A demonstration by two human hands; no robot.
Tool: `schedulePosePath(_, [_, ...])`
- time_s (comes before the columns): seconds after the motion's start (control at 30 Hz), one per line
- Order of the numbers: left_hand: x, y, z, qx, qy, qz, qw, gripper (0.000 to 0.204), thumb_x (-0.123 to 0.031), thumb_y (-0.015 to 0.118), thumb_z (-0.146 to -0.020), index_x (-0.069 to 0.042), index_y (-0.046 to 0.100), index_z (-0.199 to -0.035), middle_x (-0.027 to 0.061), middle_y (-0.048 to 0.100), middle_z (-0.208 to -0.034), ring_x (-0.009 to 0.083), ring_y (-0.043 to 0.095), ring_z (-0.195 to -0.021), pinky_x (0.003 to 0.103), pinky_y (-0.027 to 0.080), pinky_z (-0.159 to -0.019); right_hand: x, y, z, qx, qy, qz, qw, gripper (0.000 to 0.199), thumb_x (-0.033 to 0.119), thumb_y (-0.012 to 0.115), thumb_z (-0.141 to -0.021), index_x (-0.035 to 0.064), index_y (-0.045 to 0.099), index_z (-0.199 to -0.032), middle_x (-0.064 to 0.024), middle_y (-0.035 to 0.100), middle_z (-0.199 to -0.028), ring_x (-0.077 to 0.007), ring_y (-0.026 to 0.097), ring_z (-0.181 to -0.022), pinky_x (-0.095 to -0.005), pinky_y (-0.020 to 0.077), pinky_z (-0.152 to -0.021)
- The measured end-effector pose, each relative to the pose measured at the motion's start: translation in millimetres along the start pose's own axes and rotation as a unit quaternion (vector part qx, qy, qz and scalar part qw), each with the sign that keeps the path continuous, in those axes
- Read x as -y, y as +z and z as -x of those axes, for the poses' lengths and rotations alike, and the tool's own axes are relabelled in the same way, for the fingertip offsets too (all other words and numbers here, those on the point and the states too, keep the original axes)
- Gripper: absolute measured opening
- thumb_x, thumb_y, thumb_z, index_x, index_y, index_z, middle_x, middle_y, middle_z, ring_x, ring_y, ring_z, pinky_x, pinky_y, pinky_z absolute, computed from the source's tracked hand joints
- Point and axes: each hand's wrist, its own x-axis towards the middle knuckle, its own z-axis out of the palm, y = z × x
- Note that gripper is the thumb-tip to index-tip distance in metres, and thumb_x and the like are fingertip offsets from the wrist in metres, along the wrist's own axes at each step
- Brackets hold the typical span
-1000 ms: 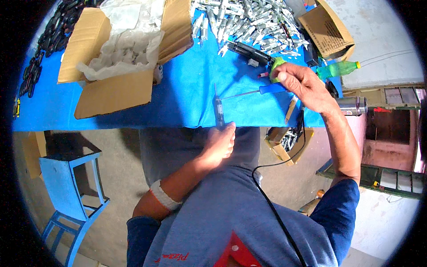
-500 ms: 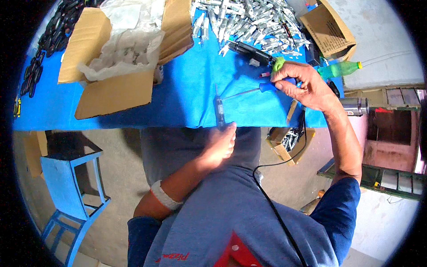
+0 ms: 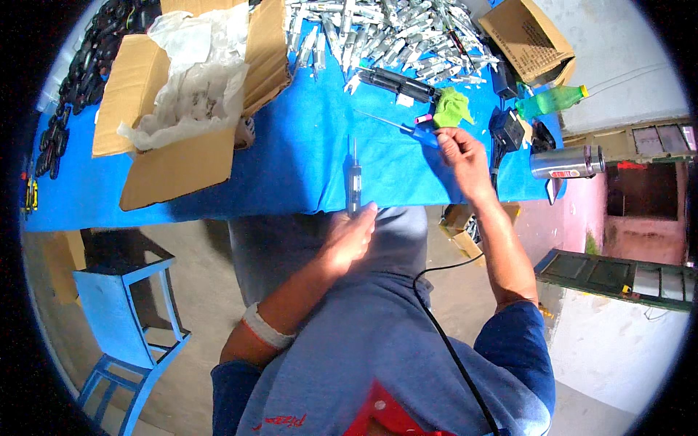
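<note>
My left hand (image 3: 350, 238) is closed around the near end of a slim grey tube-shaped piece (image 3: 354, 190). Its thin metal tip points away from me, over the table's front edge. In my right hand (image 3: 465, 161), pinched between thumb and fingers, is the blue handle of a screwdriver (image 3: 424, 136). The screwdriver's thin shaft points left and away, low over the blue cloth (image 3: 291, 171) and apart from the grey piece. Just beyond the handle are a bright green rag (image 3: 453, 109) and a small pink-ended piece (image 3: 422, 118). A black rod-like tool (image 3: 398, 84) lies behind them.
Many similar grey-white pieces (image 3: 414, 40) are heaped at the back. An opened cardboard box (image 3: 178, 178) with paper lining stands left, beside piled black parts (image 3: 94, 65). On the right are a black adapter (image 3: 507, 131), a green bottle (image 3: 551, 102) and a metal flask (image 3: 567, 163).
My right hand has moved down and left with the screwdriver, whose shaft has come away from the grey piece. The green rag, formerly by that hand, now lies on the cloth.
</note>
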Motion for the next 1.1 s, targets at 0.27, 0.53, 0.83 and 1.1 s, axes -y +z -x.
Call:
schedulePosePath(0.27, [5, 1, -1, -0.054, 0.035, -0.060, 0.996, 0.039, -0.039, 0.057, -0.087, -0.013, 0.043, -0.061, -0.0057, 0.036, -0.047, 0.0047, 0.029, -0.034, 0.022, 0.021, -0.032, -1, 37, 16, -0.146, -0.181, 0.244, 0.941, 0.019, 0.014, 0.068, -0.075, 0.0040, 0.064, -0.091, -0.0117, 0.063, -0.090, -0.0273, 0.056, -0.084, -0.0348, 0.0444, -0.075])
schedulePosePath(0.53, [19, -1, -12, -0.102, 0.132, -0.134, 0.977, 0.036, -0.032, 0.059, -0.087, -0.008, 0.052, -0.062, -0.0025, 0.046, -0.053, 0.0068, 0.041, -0.046, 0.025, 0.032, -0.043, 22, 74, 49, -0.087, -0.238, 0.109, 0.961, 0.015, 0.013, 0.064, -0.081, 0.0012, 0.064, -0.091, -0.0113, 0.062, -0.084, -0.0205, 0.058, -0.075, -0.0282, 0.0459, -0.065])
schedulePosePath(0.83, [28, -1, -10, -0.128, 0.251, -0.237, 0.930, 0.036, -0.031, 0.055, -0.090, -0.003, 0.053, -0.066, -0.0001, 0.047, -0.056, 0.0077, 0.041, -0.053, 0.028, 0.035, -0.050, 20, 94, 53, 0.025, -0.008, -0.106, 0.994, 0.014, 0.013, 0.062, -0.086, -0.0004, 0.064, -0.091, 0.0026, 0.059, -0.074, -0.0031, 0.048, -0.066, -0.0190, 0.0399, -0.057])
schedulePosePath(1.1, [33, -3, -7, -0.117, 0.238, -0.258, 0.929, 0.033, -0.030, 0.054, -0.090, 0.000, 0.056, -0.075, 0.0039, 0.054, -0.063, 0.0104, 0.046, -0.063, 0.032, 0.041, -0.060, 20, 94, 61, 0.018, 0.028, -0.068, 0.997, 0.009, 0.008, 0.062, -0.083, -0.0001, 0.061, -0.084, 0.0030, 0.057, -0.072, -0.0030, 0.048, -0.065, -0.0190, 0.0400, -0.056])
